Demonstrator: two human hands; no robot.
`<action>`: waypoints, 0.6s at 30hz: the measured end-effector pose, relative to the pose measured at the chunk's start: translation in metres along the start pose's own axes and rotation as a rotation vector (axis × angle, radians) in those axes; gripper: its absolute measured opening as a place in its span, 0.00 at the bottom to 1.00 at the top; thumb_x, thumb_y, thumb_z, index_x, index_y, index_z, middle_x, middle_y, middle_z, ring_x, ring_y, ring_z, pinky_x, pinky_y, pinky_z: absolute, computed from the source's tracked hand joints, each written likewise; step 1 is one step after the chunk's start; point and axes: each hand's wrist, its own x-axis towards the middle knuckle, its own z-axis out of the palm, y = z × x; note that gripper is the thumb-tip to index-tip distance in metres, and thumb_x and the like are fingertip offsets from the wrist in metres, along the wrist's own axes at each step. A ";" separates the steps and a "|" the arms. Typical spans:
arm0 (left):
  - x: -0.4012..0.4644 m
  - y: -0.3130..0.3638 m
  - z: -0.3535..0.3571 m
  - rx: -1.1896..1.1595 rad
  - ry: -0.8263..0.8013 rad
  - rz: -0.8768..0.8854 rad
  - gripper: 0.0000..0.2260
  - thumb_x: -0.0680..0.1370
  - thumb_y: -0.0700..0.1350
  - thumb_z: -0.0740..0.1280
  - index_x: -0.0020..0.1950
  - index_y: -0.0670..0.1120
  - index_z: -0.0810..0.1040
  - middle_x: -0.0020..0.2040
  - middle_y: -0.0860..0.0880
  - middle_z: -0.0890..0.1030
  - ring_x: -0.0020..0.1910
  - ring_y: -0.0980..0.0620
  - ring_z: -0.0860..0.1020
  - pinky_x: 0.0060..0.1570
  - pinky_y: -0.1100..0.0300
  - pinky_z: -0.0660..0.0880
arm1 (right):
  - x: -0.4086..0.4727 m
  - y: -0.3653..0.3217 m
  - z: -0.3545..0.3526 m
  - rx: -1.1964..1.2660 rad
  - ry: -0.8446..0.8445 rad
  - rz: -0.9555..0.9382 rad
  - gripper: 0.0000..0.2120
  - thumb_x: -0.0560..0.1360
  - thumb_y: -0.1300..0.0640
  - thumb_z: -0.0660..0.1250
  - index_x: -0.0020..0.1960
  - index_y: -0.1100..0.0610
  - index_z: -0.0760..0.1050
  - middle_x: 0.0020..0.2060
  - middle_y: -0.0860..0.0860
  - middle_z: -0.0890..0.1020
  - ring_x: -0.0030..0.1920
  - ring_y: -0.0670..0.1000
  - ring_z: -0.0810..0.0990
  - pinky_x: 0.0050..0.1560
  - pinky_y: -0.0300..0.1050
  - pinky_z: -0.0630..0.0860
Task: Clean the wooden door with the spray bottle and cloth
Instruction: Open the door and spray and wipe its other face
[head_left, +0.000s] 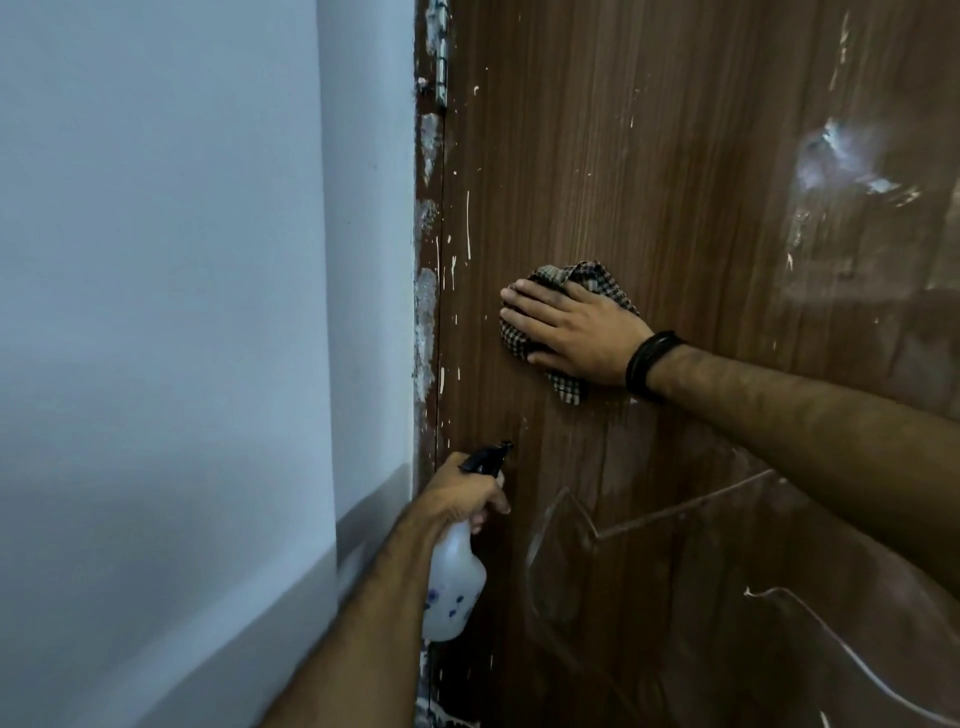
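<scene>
Right hand (576, 332), fingers straight and slightly spread, presses the crumpled checked cloth (597, 280) flat against the brown wood-grain door (649, 156) for wiping, while left hand (457, 493), fingers curled, grips the translucent white spray bottle (452, 582), its black nozzle (488, 457) just above those fingers aimed doorward.

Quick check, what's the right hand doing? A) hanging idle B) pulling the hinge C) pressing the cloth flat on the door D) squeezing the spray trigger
C: the right hand lies with straight fingers over the checked cloth, flat against the door; the left hand has the grip on the spray bottle.
</scene>
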 end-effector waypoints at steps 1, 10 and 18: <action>0.000 -0.001 0.000 -0.004 -0.001 0.000 0.16 0.73 0.29 0.71 0.57 0.42 0.74 0.38 0.44 0.77 0.24 0.54 0.70 0.26 0.59 0.71 | 0.000 0.004 -0.003 -0.007 -0.024 -0.016 0.31 0.83 0.41 0.49 0.82 0.54 0.51 0.81 0.52 0.51 0.81 0.53 0.48 0.78 0.54 0.53; -0.001 -0.002 -0.001 -0.058 0.027 0.020 0.11 0.73 0.28 0.70 0.48 0.42 0.75 0.34 0.46 0.75 0.23 0.54 0.69 0.26 0.59 0.70 | -0.037 -0.044 0.033 0.011 0.015 0.011 0.32 0.82 0.42 0.56 0.81 0.55 0.55 0.81 0.54 0.54 0.81 0.54 0.50 0.77 0.56 0.54; -0.007 -0.014 -0.004 -0.072 0.010 -0.007 0.09 0.73 0.29 0.70 0.43 0.42 0.75 0.26 0.49 0.73 0.22 0.54 0.68 0.26 0.60 0.69 | -0.063 -0.089 0.069 0.014 -0.032 -0.165 0.31 0.82 0.42 0.52 0.81 0.54 0.56 0.80 0.53 0.56 0.80 0.53 0.54 0.75 0.53 0.62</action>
